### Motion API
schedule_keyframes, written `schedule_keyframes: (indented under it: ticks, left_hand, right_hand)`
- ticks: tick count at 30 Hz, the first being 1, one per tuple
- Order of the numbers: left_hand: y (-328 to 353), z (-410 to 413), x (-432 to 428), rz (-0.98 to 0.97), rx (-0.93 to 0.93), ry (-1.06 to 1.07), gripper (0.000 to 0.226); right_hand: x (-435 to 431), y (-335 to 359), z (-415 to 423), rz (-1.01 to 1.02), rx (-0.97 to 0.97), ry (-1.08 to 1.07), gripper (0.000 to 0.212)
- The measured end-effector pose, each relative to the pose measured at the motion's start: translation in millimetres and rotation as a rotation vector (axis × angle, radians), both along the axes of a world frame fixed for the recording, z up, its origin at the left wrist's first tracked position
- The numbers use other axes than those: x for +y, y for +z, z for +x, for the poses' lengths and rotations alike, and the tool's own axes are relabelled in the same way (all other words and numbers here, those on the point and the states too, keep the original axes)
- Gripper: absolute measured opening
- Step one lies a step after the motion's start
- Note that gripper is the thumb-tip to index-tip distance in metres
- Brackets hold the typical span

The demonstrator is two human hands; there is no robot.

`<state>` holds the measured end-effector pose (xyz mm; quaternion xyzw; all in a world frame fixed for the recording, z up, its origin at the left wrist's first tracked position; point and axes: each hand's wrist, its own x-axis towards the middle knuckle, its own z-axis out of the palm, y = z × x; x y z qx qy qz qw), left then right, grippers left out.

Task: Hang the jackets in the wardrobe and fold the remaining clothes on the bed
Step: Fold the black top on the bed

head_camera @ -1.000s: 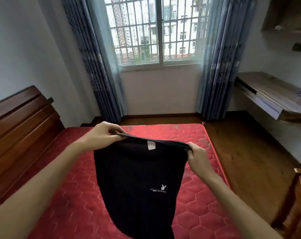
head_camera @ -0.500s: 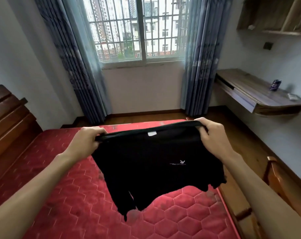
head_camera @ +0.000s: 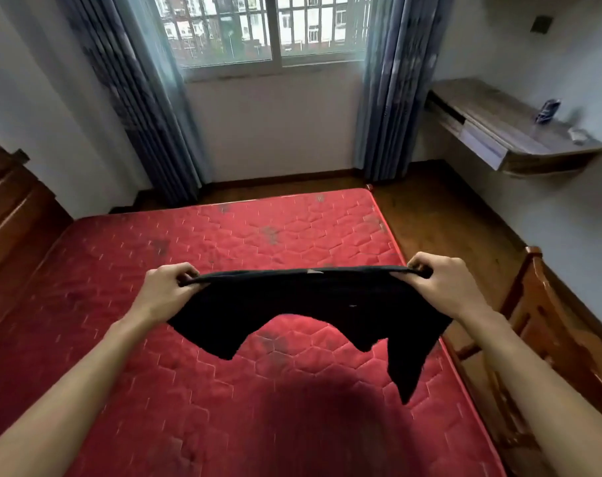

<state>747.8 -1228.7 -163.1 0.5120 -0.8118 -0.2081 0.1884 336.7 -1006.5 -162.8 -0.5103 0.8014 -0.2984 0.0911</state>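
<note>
A black garment with a small white tag at its top edge hangs stretched in the air above the red quilted mattress. My left hand pinches its top left corner. My right hand pinches its top right corner. The cloth swings up almost flat, and its lower parts flap toward me, one long piece dangling at the right. The garment casts a dark shadow on the mattress below. No wardrobe and no jacket are in view.
A wooden headboard lines the bed's left side. A wooden chair stands at the bed's right edge. A wall-mounted wooden desk carries small items. Blue curtains frame the barred window. Wooden floor lies right of the bed.
My hands have spread apart and lowered over the mattress, pulling the garment's top edge taut. The cloth has swung up from hanging to nearly flat. My view has tilted down.
</note>
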Motion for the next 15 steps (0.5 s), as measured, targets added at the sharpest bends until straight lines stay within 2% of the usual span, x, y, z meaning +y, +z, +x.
schedule_keyframes:
  ticks: [2, 5, 7, 8, 12, 15]
  left_hand:
    - [-16.9, 22.9, 8.7, 0.242, -0.078, -0.057, 0.010]
    - [-36.2, 49.0, 23.9, 0.680, -0.224, -0.151, 0.033]
    - [-43.6, 59.6, 31.5, 0.944, -0.295, -0.171, 0.031]
    - [-46.8, 62.5, 32.8, 1.012, -0.313, -0.178, 0.027]
    - [-62.9, 62.9, 19.8, 1.045, -0.275, -0.148, 0.022]
    - [-80.2, 52.2, -1.3, 1.017, -0.217, -0.117, 0.023]
  right_hand:
    - [15.8, -15.9, 11.0, 0.191, -0.123, 0.083, 0.019]
    - [31.9, -38.5, 27.0, 0.532, -0.322, 0.242, 0.029]
    - [35.9, -51.5, 35.5, 0.631, -0.403, 0.280, 0.036]
    - [35.2, -56.2, 39.2, 0.648, -0.431, 0.274, 0.036]
    - [13.9, -72.5, 52.1, 0.653, -0.480, 0.256, 0.034]
    - [-16.5, -94.4, 54.3, 0.655, -0.414, 0.216, 0.035]
